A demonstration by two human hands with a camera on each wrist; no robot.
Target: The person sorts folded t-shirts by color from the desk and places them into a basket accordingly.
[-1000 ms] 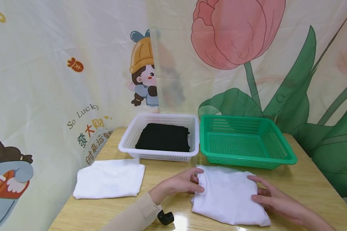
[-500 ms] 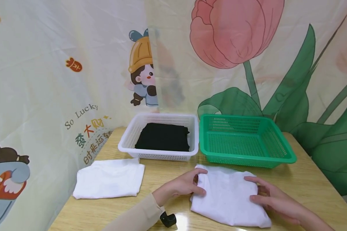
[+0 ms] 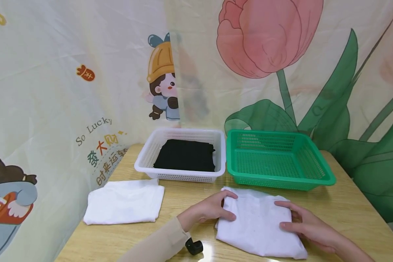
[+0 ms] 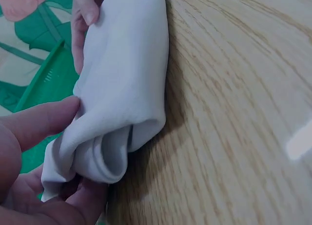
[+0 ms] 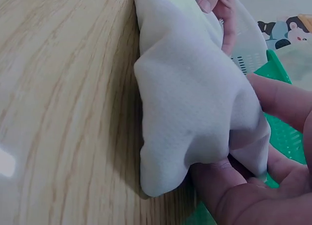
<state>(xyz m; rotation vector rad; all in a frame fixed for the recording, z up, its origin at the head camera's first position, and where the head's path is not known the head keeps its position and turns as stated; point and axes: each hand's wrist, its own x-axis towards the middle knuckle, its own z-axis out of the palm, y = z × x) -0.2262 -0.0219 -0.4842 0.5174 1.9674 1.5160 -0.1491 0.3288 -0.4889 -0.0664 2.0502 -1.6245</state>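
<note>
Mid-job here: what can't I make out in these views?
Head: underside of the held white cloth, hidden by its upper layer.
Left wrist: lower fingertips of the left hand, tucked under the cloth.
Right wrist: lower fingertips of the right hand, likewise.
Head: anything under the black cloth in the white basket; the black cloth hides it.
Head: beige sleeve, cut by bottom edge.

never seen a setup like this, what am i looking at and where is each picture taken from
No machine here, just a person working bare-handed. The wide view comes from a camera on the head; the two close-ups from one on each wrist. The left hand and right hand grip opposite sides of a folded white cloth on the wooden table. A second white cloth lies folded to its left. Behind stand a white basket with black cloth inside and, beside it, a green basket.
</note>
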